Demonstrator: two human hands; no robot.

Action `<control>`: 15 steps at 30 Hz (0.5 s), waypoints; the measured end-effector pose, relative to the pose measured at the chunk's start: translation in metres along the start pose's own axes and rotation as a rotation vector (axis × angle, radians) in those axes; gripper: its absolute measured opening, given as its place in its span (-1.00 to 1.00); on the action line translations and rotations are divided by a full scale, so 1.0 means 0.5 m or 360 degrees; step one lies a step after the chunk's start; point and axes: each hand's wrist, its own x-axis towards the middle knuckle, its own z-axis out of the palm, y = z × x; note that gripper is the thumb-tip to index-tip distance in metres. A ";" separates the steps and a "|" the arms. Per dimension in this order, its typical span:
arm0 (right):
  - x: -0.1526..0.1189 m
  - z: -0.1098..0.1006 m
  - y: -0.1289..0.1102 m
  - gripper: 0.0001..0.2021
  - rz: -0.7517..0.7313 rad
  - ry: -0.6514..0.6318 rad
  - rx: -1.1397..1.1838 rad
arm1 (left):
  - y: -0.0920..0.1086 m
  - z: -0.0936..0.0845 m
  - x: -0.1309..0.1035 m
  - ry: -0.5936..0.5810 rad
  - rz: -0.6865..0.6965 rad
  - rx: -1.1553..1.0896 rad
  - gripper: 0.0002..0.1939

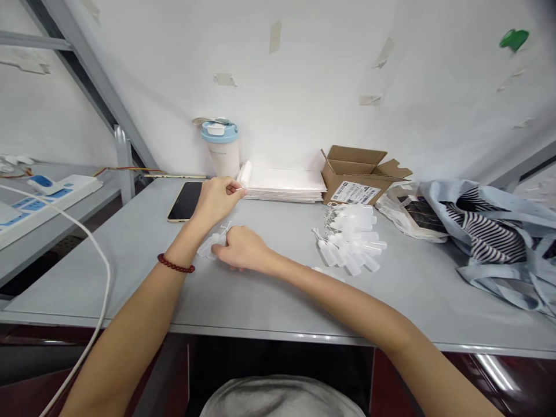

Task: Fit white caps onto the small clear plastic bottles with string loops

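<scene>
My left hand [218, 200], with a dark red beaded bracelet [176, 264] on the wrist, reaches to the left end of a stack of flat white sheets or envelopes [284, 184]. Its thumb and fingertips are pinched at the edge of a curled white sheet [245, 174] there. Just below, my right hand [243, 248] is closed at a small group of translucent plastic tubes [207, 247] with white strings, low on the table. Its fingertips are partly hidden. More such tubes with strings [351, 240] lie in a loose pile to the right.
A phone [185, 201] lies beside my left wrist. Behind stands a cup with a blue lid [221, 147]. An open cardboard box [354, 176], a clear plastic bag [393, 208] and a blue cloth bag [499, 231] are on the right. A white cable [106, 272] crosses the table's left side.
</scene>
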 end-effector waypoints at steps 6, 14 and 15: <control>0.039 0.001 -0.002 -0.78 0.0206 -0.0122 0.0267 | -0.003 -0.006 0.000 0.0062 -0.0031 0.0010 -0.79; 0.044 0.009 0.024 -0.76 0.0221 -0.0039 0.0309 | -0.008 -0.003 0.004 0.0067 -0.0041 -0.0039 -0.77; 0.044 0.009 0.028 -0.75 0.0220 -0.0027 0.0335 | -0.009 -0.003 0.004 0.0066 -0.0047 -0.0057 -0.76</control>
